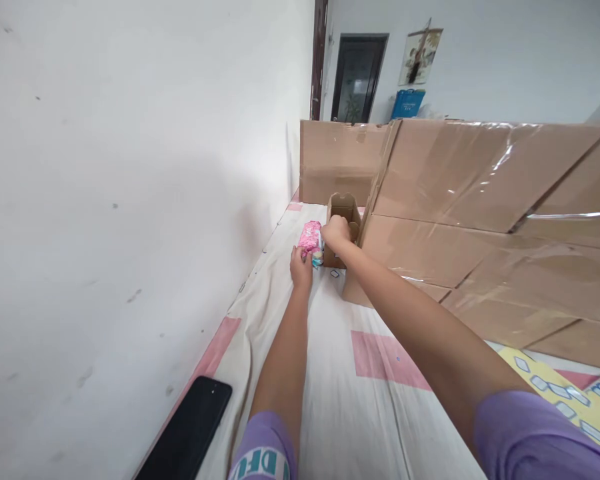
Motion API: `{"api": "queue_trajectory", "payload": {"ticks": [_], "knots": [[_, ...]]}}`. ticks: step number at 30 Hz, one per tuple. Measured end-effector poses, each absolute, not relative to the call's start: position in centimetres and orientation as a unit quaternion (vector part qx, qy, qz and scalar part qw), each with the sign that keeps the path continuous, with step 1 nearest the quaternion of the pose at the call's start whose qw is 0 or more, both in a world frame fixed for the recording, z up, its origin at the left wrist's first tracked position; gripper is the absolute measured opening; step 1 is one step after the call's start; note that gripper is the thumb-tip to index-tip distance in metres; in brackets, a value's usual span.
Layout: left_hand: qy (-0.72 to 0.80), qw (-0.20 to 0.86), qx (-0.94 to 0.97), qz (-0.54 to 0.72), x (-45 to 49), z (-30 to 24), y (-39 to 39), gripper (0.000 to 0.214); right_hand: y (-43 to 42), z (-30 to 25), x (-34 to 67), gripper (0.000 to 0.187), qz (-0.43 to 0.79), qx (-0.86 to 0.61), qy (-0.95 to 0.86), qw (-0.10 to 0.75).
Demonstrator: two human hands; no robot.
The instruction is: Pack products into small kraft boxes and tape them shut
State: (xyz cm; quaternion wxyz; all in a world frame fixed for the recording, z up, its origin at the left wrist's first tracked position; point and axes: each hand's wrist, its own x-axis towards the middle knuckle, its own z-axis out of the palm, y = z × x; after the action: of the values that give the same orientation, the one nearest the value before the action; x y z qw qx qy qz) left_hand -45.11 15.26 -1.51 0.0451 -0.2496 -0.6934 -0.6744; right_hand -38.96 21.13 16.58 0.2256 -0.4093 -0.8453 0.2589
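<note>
Both my arms stretch far forward over a cloth-covered surface. My left hand (301,265) is closed around a pink patterned packet (309,237). My right hand (336,232) is closed at the packet's right end, where a small light-blue bit (318,259) shows. Just behind my right hand stands a small open brown cardboard box (344,208). I cannot see inside the box.
A white wall (130,200) runs along the left. Large flattened cardboard sheets (480,200), some taped, lean and lie at the right and back. A black phone (190,430) lies near the left edge of the white and pink cloth (360,400). A dark doorway (356,77) is far behind.
</note>
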Motion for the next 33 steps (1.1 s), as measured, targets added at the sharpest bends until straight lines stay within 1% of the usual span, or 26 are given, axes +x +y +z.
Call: {"api": "queue_trajectory", "payload": {"ticks": [2, 6, 8, 11, 14, 16, 19, 22, 25, 28, 33], "knots": [[-0.698, 0.059, -0.237, -0.673, -44.8, -1.3, 15.2, 0.035, 21.4, 16.2, -38.5, 0.025, 0.248, -0.405, -0.849, 0.232], [-0.706, 0.094, -0.199, -0.673, -44.7, 0.3, 14.2, 0.033, 20.8, 15.7, -37.9, 0.021, 0.225, -0.353, -0.87, 0.262], [-0.707, 0.124, -0.162, -0.677, -45.4, 2.2, 12.6, 0.034, 19.8, 15.9, -37.2, 0.021, 0.215, -0.308, -0.885, 0.276], [-0.703, 0.18, -0.095, -0.682, -46.3, 5.8, 8.1, 0.037, 17.5, 17.0, -34.7, 0.019, 0.207, -0.227, -0.905, 0.293], [-0.697, 0.234, -0.056, -0.675, -44.9, 9.1, 1.7, 0.037, 14.6, 18.4, -29.5, 0.021, 0.23, -0.083, -0.918, 0.312], [-0.698, 0.259, -0.055, -0.666, -42.3, 10.5, -2.5, 0.031, 12.9, 19.2, -24.2, 0.022, 0.263, 0.016, -0.908, 0.326], [-0.704, 0.263, -0.07, -0.656, -36.9, 11.3, -8.0, 0.019, 11.3, 19.8, -14.6, 0.019, 0.29, 0.082, -0.886, 0.353], [-0.708, 0.22, -0.088, -0.665, -31.5, 11.3, -12.2, 0.02, 11.4, 19.2, -5.5, 0.016, 0.292, 0.07, -0.86, 0.413], [-0.699, 0.16, -0.091, -0.691, -27.0, 11.6, -15.1, 0.028, 12.3, 17.7, 1.1, 0.017, 0.293, 0.039, -0.852, 0.431], [-0.676, 0.134, -0.07, -0.721, -23.0, 12.6, -17.0, 0.031, 12.6, 16.1, 4.9, 0.018, 0.3, 0.006, -0.857, 0.419], [-0.615, 0.149, -0.056, -0.772, -18.2, 17.0, -19.0, 0.029, 12.5, 14.3, 7.9, 0.019, 0.313, -0.058, -0.874, 0.367]]}}
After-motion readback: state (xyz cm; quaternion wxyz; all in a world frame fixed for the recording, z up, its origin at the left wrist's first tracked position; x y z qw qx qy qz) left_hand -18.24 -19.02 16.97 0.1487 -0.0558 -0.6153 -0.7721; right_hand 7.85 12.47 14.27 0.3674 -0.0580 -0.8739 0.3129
